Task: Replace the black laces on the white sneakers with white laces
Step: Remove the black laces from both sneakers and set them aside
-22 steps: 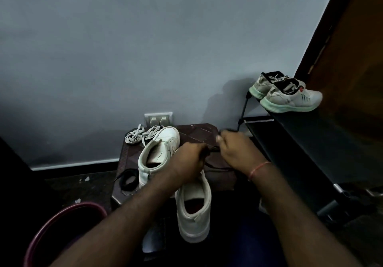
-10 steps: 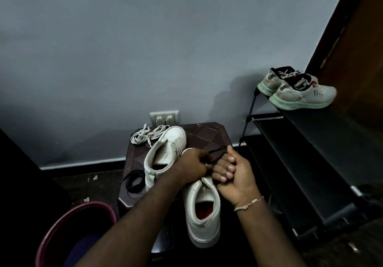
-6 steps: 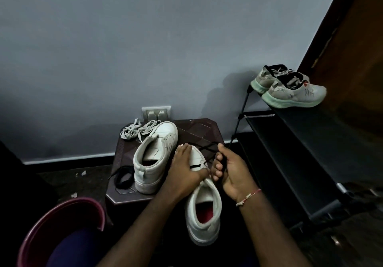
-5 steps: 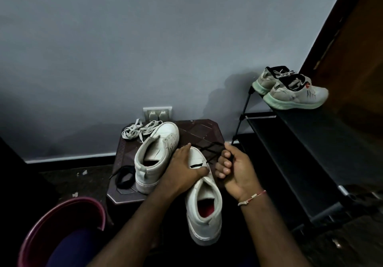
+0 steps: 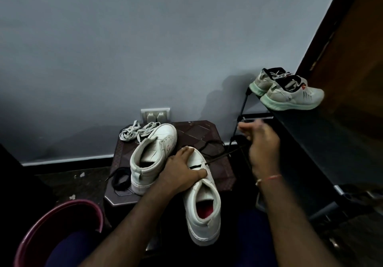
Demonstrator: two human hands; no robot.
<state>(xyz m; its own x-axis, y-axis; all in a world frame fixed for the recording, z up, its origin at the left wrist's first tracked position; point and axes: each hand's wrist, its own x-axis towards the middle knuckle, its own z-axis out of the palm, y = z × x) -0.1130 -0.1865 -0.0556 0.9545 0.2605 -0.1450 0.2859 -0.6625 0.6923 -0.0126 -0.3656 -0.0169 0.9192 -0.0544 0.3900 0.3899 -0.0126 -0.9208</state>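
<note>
Maroon bucket (image 5: 59, 223) sits nearest, below and left of the left hand (image 5: 181, 172).

Near sneaker (image 5: 204, 206) is under that hand, heel toward the camera, red insole showing. Its heel end sticks out past the table (image 5: 199, 130) edge; can't tell what carries it there.

Left hand lies flat on the sneaker's front, fingers spread, thumb across the tongue, pressing down.

Black lace (image 5: 223, 156) crosses 1 eyelet row just beside the thumb, then runs taut up and right to the right hand (image 5: 263, 142). A slack loop of it lies on the table between the 2 hands.

Right hand is raised off the table, well right of the sneaker, fingers curled on the lace. It's motion-blurred, so the exact grip isn't readable.

2nd sneaker (image 5: 153, 154) stands touching the left hand's left side, no lace in it. Loose black lace (image 5: 120, 180) is bunched by its heel, left of the hand.

White laces (image 5: 136, 131) are piled at the table's far left corner, beyond the left hand, below a wall socket (image 5: 155, 115).

Shoe rack (image 5: 310, 138) runs right of the right hand, with 2 running shoes (image 5: 294, 96) on top beyond it.
</note>
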